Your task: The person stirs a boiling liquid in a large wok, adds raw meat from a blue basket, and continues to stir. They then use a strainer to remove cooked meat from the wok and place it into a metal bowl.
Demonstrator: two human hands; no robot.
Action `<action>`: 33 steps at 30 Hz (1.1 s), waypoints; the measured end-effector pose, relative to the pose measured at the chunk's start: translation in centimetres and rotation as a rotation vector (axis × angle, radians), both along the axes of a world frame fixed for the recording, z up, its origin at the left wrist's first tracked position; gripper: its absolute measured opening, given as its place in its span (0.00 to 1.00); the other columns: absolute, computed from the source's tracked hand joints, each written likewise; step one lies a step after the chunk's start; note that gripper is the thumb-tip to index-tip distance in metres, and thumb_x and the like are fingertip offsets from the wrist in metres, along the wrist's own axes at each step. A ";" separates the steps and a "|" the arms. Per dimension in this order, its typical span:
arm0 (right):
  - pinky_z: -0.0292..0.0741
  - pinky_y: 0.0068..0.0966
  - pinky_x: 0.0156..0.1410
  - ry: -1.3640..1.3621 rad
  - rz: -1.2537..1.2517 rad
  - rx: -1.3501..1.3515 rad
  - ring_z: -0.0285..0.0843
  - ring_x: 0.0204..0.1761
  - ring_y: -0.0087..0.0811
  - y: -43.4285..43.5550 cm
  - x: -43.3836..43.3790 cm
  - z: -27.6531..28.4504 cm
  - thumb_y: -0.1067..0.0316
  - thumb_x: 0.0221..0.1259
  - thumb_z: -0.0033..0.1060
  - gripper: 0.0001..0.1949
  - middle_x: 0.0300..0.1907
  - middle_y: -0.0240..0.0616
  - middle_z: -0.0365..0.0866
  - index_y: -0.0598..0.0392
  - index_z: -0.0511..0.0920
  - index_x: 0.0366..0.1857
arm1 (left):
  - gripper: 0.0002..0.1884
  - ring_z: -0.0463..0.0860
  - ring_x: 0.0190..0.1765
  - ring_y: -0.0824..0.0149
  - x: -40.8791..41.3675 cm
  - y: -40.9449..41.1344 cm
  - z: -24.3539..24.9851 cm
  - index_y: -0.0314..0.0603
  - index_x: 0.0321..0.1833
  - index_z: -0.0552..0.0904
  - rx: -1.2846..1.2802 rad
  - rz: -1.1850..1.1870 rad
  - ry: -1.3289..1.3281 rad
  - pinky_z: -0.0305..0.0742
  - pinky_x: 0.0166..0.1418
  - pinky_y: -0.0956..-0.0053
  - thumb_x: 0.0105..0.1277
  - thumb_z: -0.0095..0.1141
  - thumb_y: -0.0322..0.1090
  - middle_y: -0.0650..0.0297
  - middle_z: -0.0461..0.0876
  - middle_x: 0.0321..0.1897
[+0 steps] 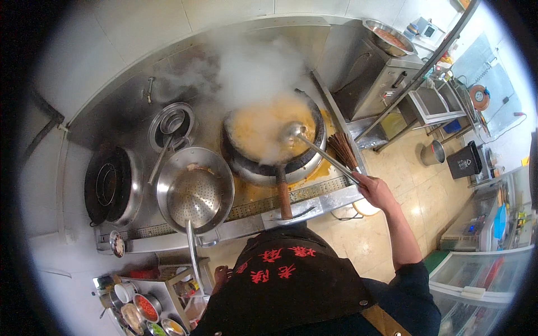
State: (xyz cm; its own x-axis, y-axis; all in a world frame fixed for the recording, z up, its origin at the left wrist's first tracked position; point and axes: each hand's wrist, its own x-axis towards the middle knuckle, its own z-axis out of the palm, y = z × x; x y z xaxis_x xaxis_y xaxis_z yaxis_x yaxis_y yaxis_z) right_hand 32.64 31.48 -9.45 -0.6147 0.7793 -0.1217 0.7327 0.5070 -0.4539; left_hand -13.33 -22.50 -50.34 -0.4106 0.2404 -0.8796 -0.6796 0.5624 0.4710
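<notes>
My right hand (372,189) is closed around the handle of a steel ladle (294,132), whose bowl rests at the surface of a bubbling yellow-orange liquid (256,130). The liquid fills a large wok (280,168) with a wooden handle, and thick steam hides part of it. Low at my left side, beside the dark apron (286,294), my left hand (220,275) is partly hidden; its grip is unclear. A perforated steel strainer (195,197) lies in a steel pan left of the wok. A bamboo brush (342,149) leans at the wok's right.
Farther left sit a blackened wok burner (107,187) and a steel pot (153,126) with a ladle across it. Bowls of ingredients, one holding chopped red food (146,308), stand at lower left. A metal divider (336,111) edges the stove's right; a bin (462,161) stands beyond.
</notes>
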 end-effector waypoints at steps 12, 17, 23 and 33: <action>0.79 0.41 0.48 -0.155 -0.011 -0.041 0.85 0.40 0.51 -3.4 3.2 10.8 0.74 0.57 0.66 0.28 0.37 0.50 0.86 0.52 0.76 0.66 | 0.16 0.85 0.30 0.63 -0.7 1.9 0.7 0.49 0.60 0.70 0.009 -0.075 -0.001 0.77 0.27 0.69 0.74 0.58 0.40 0.54 0.87 0.37; 0.80 0.46 0.51 -0.206 -0.082 -0.054 0.85 0.44 0.54 -4.8 0.9 3.9 0.71 0.61 0.64 0.31 0.43 0.49 0.85 0.37 0.72 0.71 | 0.16 0.86 0.32 0.62 -0.4 2.0 0.9 0.49 0.59 0.70 -0.024 -0.165 0.042 0.77 0.27 0.69 0.74 0.59 0.41 0.54 0.87 0.38; 0.82 0.47 0.47 -0.252 -0.099 -0.035 0.85 0.42 0.54 -4.4 -3.2 -4.6 0.66 0.67 0.59 0.31 0.43 0.50 0.83 0.40 0.65 0.75 | 0.16 0.87 0.34 0.60 -0.8 1.8 2.1 0.49 0.59 0.71 -0.039 -0.107 -0.009 0.79 0.30 0.67 0.74 0.59 0.41 0.54 0.87 0.39; 0.83 0.48 0.41 -0.284 -0.071 0.076 0.86 0.37 0.53 -0.3 -7.3 -10.7 0.71 0.66 0.50 0.36 0.45 0.53 0.81 0.36 0.56 0.80 | 0.22 0.87 0.37 0.57 0.6 -1.3 2.0 0.42 0.63 0.70 0.155 0.043 0.041 0.83 0.35 0.63 0.73 0.61 0.40 0.50 0.87 0.41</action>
State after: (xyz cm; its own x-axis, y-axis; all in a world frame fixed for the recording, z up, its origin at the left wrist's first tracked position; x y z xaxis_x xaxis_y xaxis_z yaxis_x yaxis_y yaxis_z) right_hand 25.34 31.16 -20.15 -0.5085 0.8323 -0.2205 0.8594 0.4751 -0.1888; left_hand -12.70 -23.80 -48.34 -0.4579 0.3535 -0.8157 -0.6801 0.4516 0.5775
